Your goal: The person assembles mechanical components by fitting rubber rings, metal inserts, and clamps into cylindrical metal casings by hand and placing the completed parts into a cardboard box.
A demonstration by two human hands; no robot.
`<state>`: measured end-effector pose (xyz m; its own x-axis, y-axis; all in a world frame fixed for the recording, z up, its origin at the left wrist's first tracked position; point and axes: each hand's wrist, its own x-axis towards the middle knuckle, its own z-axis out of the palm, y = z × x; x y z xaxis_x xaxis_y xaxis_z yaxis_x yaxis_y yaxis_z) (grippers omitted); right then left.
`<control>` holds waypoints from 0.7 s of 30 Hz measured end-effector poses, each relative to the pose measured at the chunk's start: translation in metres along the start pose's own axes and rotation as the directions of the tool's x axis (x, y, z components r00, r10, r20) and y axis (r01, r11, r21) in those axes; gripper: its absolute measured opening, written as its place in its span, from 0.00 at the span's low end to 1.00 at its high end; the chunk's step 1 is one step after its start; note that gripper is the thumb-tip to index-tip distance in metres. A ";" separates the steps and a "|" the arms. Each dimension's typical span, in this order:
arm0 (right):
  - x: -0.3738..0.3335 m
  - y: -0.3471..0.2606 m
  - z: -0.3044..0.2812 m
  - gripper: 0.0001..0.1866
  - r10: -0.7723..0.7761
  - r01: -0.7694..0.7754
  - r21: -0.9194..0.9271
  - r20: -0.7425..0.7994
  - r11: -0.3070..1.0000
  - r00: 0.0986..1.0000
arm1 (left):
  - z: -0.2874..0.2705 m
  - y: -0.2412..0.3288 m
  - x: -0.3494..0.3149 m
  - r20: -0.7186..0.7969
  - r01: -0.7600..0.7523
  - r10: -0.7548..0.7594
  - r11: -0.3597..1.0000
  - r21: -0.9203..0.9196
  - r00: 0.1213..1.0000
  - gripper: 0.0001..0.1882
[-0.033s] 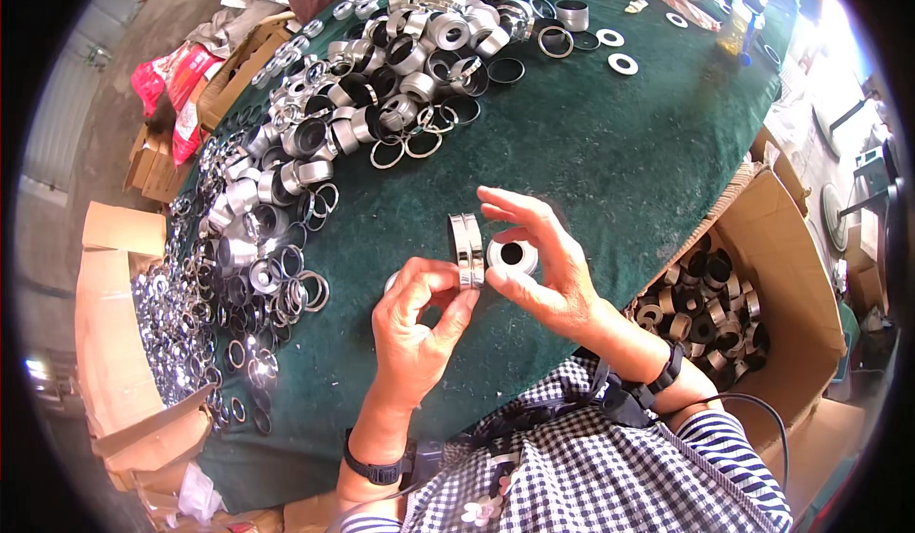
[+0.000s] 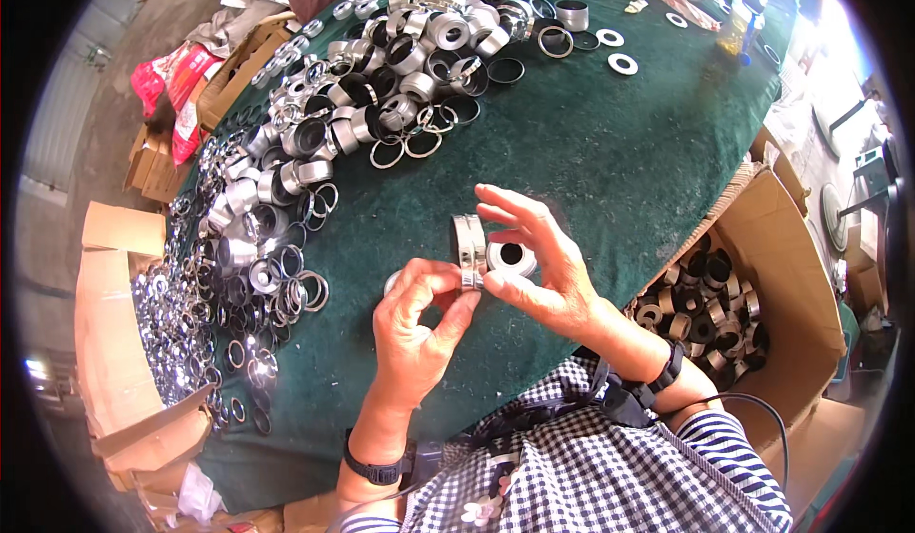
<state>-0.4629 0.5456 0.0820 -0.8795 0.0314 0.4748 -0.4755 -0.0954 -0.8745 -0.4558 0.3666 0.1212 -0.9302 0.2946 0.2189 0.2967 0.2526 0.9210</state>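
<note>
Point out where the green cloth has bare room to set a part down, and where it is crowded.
Bare green felt tabletop runs from the hands up to the flat white washers and right to the open cardboard box of dark rings. The left half is crowded: a heap of silver metal rings and sleeves reaches the far edge. The left hand and right hand hold stacked rings.

The left hand (image 2: 419, 319) and right hand (image 2: 543, 266) meet above the near middle of the bench (image 2: 620, 161), both touching a pair of metal rings (image 2: 467, 245) held upright between them. A round metal part with a centre hole (image 2: 511, 257) sits just at 3 o'clock of the rings, against the right hand. A heap of rings and sleeves (image 2: 315, 142) spreads from 9 to 12 o'clock. Flat washers (image 2: 615, 49) lie at 1 o'clock. At 4 o'clock, off the bench, an open carton (image 2: 782, 257) holds more sleeves (image 2: 701, 309).
</note>
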 end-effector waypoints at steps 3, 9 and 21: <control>-0.001 -0.001 -0.007 0.32 0.093 -0.093 0.002 0.112 0.996 0.989 | -0.001 -0.004 -0.005 0.024 -0.032 0.030 0.997 0.068 0.999 0.06; -0.023 0.037 -0.058 0.30 0.035 -0.032 -0.373 0.002 0.927 0.999 | -0.052 -0.050 -0.039 -0.245 0.204 -0.283 0.931 -0.303 0.927 0.12; -0.047 0.041 -0.052 0.31 0.109 0.107 -0.727 0.243 0.678 0.964 | -0.109 -0.147 -0.119 -0.395 0.350 -0.113 0.717 0.603 0.912 0.23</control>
<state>-0.4419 0.5921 0.0191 -0.8952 -0.2218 0.3866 -0.4293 0.6623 -0.6140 -0.4121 0.1938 -0.0047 -0.9669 -0.1243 0.2227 0.0170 0.8399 0.5425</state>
